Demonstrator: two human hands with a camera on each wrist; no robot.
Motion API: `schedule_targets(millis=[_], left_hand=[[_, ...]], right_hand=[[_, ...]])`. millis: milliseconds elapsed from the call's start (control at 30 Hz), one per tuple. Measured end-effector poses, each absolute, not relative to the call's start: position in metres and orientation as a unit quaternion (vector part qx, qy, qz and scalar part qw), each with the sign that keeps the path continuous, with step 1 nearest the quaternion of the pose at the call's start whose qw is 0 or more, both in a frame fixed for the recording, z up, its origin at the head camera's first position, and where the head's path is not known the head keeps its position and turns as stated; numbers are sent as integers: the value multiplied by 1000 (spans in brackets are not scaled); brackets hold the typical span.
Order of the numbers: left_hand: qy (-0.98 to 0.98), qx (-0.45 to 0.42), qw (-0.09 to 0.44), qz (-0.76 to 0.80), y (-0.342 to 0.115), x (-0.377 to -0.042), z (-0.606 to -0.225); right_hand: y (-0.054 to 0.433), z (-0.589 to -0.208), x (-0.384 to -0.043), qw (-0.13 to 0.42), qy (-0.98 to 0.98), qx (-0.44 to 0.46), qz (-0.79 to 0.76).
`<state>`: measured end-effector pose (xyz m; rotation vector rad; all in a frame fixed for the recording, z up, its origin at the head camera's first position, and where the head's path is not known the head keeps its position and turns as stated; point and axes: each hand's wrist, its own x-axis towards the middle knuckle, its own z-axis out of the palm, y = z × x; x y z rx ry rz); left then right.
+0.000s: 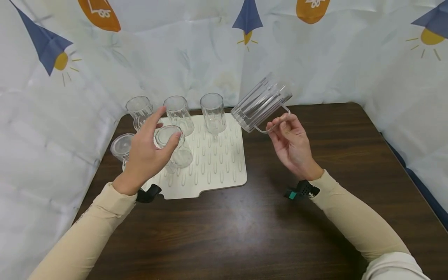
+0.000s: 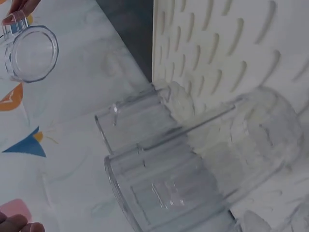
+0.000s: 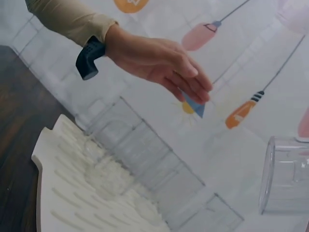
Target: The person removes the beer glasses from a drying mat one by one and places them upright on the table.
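dark table (image 1: pixel 224 233) below; your right hand (image 1: pixel 291 144) pinches a mug (image 1: pixel 261 102) by its handle (image 1: pixel 260 130), long axis slanting near-left to far-right; your left hand (image 1: pixel 146 155) spreads.

The place looked like a small screened-off booth, perhaps set up for recording: pale fabric (image 1: pixel 196 58), printed with blue lamps (image 1: pixel 247 17) and orange lamps (image 1: pixel 312 11), hung close around a dark wood-grain surface (image 1: pixel 217 237), and black devices (image 1: pixel 308 188) sat on both wrists. The ribbed pale mat (image 1: pixel 224 171) and clear mugs (image 1: pixel 212 112) hinted at kitchen use, but the room beyond the fabric was hidden.
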<state>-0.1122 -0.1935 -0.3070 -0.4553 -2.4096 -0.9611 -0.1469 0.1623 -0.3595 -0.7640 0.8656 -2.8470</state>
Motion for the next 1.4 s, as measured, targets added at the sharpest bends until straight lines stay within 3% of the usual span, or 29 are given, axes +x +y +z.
schedule_targets(millis=[300, 633, 1233, 1400], left_hand=[[-906, -150, 264, -296, -227, -101, -293], [-930, -114, 233, -261, -261, -89, -280], [-945, -66, 220, -232, -311, -66, -300], [-955, -40, 179, -232, -322, -58, -310]], right_hand=[[167, -355, -155, 26, 292, -250, -923], [172, -350, -163, 18, 306, -254, -917], [179, -350, -180, -21, 404, -217, -888], [181, -353, -185, -27, 411, -214, -886]])
